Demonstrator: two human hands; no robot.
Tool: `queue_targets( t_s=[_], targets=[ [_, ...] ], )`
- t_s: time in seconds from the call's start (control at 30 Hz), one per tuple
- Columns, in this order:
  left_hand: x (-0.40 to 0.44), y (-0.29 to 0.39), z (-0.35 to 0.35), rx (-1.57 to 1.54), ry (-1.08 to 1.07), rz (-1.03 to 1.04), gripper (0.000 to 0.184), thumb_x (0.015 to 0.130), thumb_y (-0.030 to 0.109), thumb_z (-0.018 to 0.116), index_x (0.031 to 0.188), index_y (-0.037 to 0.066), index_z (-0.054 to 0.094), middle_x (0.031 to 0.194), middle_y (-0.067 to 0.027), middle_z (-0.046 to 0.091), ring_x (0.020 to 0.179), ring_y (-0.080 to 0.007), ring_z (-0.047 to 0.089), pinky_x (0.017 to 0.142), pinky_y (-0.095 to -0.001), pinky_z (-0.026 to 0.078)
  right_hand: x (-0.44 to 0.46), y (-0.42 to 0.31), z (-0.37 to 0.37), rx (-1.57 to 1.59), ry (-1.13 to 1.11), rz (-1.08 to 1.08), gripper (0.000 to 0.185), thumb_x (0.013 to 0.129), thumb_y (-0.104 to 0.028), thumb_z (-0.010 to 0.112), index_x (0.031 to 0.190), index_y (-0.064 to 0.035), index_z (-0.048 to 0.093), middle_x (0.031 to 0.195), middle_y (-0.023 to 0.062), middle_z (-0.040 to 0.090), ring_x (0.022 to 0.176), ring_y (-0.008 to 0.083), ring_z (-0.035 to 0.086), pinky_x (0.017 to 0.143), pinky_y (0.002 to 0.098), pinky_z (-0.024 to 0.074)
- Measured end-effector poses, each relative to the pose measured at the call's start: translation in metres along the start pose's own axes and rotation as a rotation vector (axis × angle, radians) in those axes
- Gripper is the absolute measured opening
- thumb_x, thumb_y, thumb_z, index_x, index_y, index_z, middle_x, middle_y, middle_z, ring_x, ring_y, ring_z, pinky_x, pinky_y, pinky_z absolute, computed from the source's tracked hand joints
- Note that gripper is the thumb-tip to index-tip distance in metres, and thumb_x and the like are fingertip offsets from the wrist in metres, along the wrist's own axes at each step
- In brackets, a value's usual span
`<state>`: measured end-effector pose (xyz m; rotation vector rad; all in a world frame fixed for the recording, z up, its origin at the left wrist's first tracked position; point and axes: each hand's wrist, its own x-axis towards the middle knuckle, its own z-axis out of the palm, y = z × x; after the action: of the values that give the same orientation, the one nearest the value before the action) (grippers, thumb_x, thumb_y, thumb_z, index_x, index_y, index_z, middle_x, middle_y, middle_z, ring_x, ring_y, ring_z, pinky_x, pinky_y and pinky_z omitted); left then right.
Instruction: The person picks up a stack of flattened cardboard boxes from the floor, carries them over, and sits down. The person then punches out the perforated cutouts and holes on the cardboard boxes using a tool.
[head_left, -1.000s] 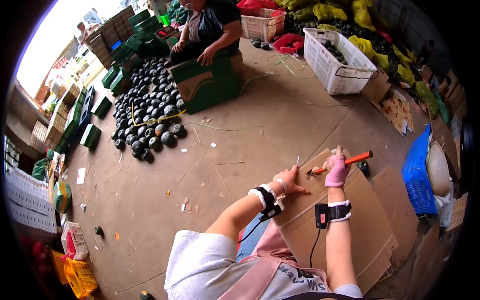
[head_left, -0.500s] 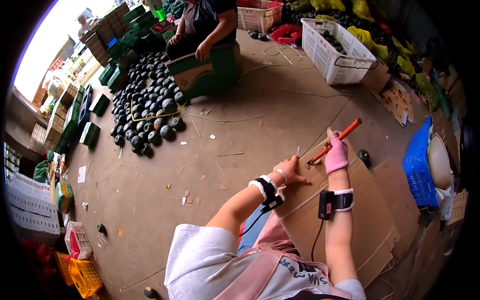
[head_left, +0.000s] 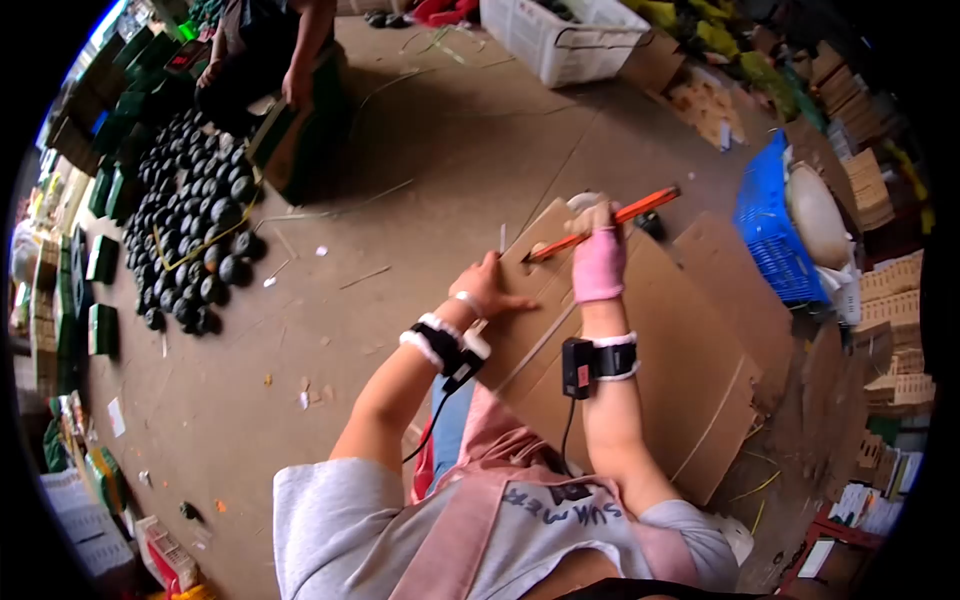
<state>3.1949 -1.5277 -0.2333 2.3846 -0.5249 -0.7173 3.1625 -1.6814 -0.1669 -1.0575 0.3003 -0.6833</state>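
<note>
A large flat sheet of brown cardboard [head_left: 640, 350] lies tilted across my lap. My left hand [head_left: 492, 290] rests on its left edge, thumb stretched out flat over the surface and fingers pointing up along the edge. In a pink fingerless glove, my right hand [head_left: 600, 255] is closed around a long orange stick-shaped tool with dark markings [head_left: 645, 205]. The tool slants down to the left, and its dark tip meets the cardboard near a small hole by the top edge. I cannot make out the tip's exact shape.
Several dark green squashes [head_left: 205, 200] lie piled at left. A person [head_left: 270, 50] sits by a green carton [head_left: 300, 140]. A white crate [head_left: 560, 50] stands ahead; a blue basket [head_left: 775, 230] is at right. Scraps and straps litter the floor [head_left: 400, 230].
The view has swung to the right, so everything appears shifted left and up. My right hand still grips the orange tool at the hole, and my left hand stays on the cardboard.
</note>
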Motion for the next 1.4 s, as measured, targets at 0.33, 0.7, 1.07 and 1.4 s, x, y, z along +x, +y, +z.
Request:
queue_targets(
  t_s=[0.33, 0.7, 1.07, 1.4],
  targets=[
    [0.001, -0.008, 0.004, 0.042, -0.057, 0.060, 0.105, 0.040, 0.060, 0.076, 0.119, 0.003, 0.036, 0.105, -0.0210, 0.053, 0.101, -0.0340, 0.052, 0.085, -0.0371, 0.043, 0.028, -0.205, 0.066, 0.207, -0.715, -0.351, 0.041, 0.090, -0.030, 0.038, 0.054, -0.0172, 0.025, 0.045, -0.0056, 0.019, 0.038, 0.0082, 0.016, 0.039, 0.0253, 0.0199],
    [0.005, 0.000, -0.008, 0.009, -0.084, 0.056, 0.103, 0.041, 0.057, 0.078, 0.117, 0.001, 0.036, 0.105, -0.0236, 0.052, 0.100, -0.0352, 0.051, 0.085, -0.0370, 0.043, 0.009, 0.008, 0.002, 0.063, -0.010, 0.139, 0.042, 0.086, -0.029, 0.049, 0.052, -0.0151, 0.030, 0.042, -0.0028, 0.027, 0.036, 0.0099, 0.028, 0.038, 0.0253, 0.0268],
    [0.006, -0.008, 0.004, 0.016, -0.027, 0.060, 0.105, 0.040, 0.055, 0.079, 0.118, 0.001, 0.036, 0.104, -0.0230, 0.053, 0.099, -0.0339, 0.052, 0.085, -0.0365, 0.043, 0.005, -0.003, 0.017, -0.009, -0.149, -0.025, 0.040, 0.087, -0.030, 0.047, 0.052, -0.0122, 0.036, 0.044, -0.0025, 0.035, 0.037, 0.0086, 0.034, 0.038, 0.0244, 0.0282],
    [0.014, -0.007, -0.006, -0.047, -0.026, 0.117, 0.099, 0.040, 0.054, 0.079, 0.111, -0.002, 0.039, 0.102, -0.0237, 0.055, 0.099, -0.0336, 0.053, 0.085, -0.0356, 0.043, -0.002, 0.007, 0.032, 0.032, 0.308, 0.078, 0.031, 0.081, -0.032, 0.057, 0.063, -0.0123, 0.041, 0.048, -0.0064, 0.036, 0.039, 0.0045, 0.030, 0.037, 0.0228, 0.0254]
  ],
)
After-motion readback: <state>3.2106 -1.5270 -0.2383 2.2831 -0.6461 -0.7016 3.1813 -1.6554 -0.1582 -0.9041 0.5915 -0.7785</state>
